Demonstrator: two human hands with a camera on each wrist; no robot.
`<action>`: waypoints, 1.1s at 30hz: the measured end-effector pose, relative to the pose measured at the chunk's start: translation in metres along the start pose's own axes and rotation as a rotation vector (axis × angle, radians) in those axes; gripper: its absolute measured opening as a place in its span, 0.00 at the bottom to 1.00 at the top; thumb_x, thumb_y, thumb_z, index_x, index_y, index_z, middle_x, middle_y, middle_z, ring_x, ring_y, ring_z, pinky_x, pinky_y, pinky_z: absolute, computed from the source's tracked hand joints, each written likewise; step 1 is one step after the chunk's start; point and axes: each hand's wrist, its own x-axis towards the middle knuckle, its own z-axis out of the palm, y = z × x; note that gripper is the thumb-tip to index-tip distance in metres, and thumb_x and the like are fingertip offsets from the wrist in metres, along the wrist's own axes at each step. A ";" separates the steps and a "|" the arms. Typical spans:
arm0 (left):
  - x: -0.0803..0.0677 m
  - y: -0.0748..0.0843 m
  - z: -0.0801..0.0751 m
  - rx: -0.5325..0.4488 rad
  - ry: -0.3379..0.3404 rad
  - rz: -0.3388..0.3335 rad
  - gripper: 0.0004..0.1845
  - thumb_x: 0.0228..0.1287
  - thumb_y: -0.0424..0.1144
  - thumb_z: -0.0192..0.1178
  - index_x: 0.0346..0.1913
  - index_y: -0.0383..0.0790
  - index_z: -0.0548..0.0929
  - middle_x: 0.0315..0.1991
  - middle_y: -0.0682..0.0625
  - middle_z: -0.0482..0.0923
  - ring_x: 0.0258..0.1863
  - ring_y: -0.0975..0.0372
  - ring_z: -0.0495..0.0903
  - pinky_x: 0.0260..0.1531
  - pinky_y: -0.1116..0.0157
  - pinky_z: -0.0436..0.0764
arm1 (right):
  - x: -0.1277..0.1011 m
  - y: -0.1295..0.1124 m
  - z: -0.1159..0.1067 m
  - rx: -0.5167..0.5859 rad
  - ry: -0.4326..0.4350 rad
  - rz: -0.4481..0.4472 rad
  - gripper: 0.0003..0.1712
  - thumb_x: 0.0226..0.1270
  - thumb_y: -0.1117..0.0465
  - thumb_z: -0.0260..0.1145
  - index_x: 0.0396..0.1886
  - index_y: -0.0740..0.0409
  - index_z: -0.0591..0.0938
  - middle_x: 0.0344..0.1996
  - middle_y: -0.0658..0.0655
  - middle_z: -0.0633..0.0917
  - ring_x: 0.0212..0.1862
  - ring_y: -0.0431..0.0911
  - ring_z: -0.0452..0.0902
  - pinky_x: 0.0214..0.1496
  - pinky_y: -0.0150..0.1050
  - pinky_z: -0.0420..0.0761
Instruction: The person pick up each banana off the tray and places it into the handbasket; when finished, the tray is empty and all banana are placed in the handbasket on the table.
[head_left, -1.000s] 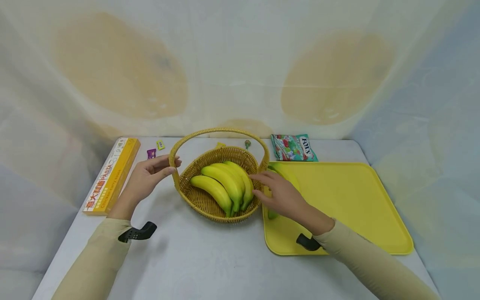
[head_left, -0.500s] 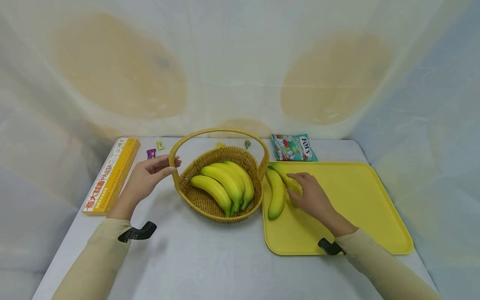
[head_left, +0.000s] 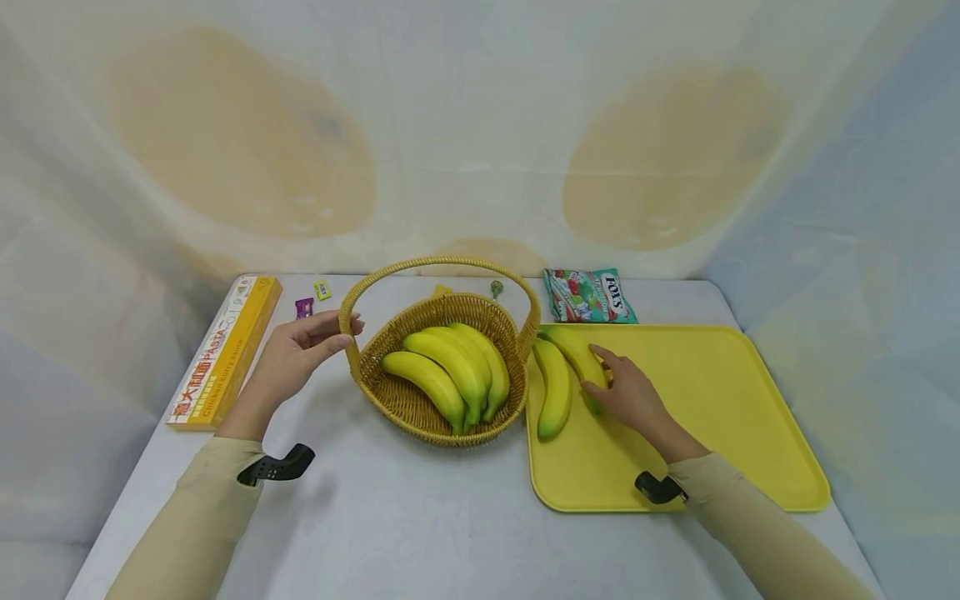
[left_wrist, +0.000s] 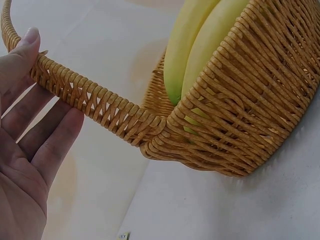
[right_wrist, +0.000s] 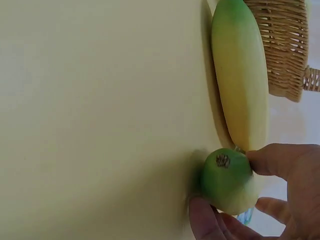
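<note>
The wicker basket (head_left: 405, 417) stands mid-table with several yellow bananas (head_left: 442, 362) in it. With thumb and fingers, my left hand (head_left: 288, 358) pinches the left side of its arched handle (left_wrist: 95, 100). On the left part of the yellow tray (head_left: 705, 417) lie two bananas. My right hand (head_left: 633, 396) grips the right-hand banana (head_left: 573, 350); in the right wrist view its green end (right_wrist: 225, 175) sits between thumb and fingers. Just left of it, the other banana (head_left: 553, 392) lies near the tray's rim.
A pasta box (head_left: 225, 354) lies at the left. Small wrapped sweets, one purple (head_left: 303, 307) and one yellow-green (head_left: 322, 290), are behind my left hand. A teal candy bag (head_left: 591, 296) lies behind the tray. A small green-topped item (head_left: 496, 288) is behind the basket.
My right hand has moved from the basket's right edge to the tray and now grips the right-hand banana there. The left hand stays at the basket handle.
</note>
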 end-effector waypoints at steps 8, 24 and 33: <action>-0.001 0.000 0.000 0.009 0.002 0.008 0.18 0.72 0.43 0.64 0.61 0.42 0.84 0.55 0.46 0.86 0.52 0.67 0.83 0.55 0.75 0.77 | -0.001 0.003 -0.006 0.006 -0.006 0.007 0.39 0.72 0.55 0.66 0.77 0.61 0.64 0.58 0.72 0.79 0.55 0.64 0.78 0.54 0.59 0.80; 0.000 -0.001 0.001 -0.002 0.002 0.013 0.18 0.72 0.43 0.64 0.61 0.43 0.84 0.55 0.47 0.86 0.53 0.66 0.83 0.55 0.75 0.78 | -0.036 0.007 -0.024 0.048 0.012 0.004 0.38 0.72 0.55 0.68 0.77 0.55 0.66 0.58 0.70 0.80 0.46 0.56 0.83 0.40 0.45 0.84; 0.001 -0.002 0.001 0.019 -0.002 0.007 0.21 0.73 0.43 0.64 0.63 0.38 0.82 0.56 0.48 0.85 0.54 0.66 0.82 0.55 0.76 0.77 | -0.066 -0.012 -0.048 0.034 -0.022 -0.097 0.37 0.71 0.57 0.69 0.76 0.54 0.68 0.60 0.66 0.80 0.45 0.53 0.82 0.33 0.39 0.81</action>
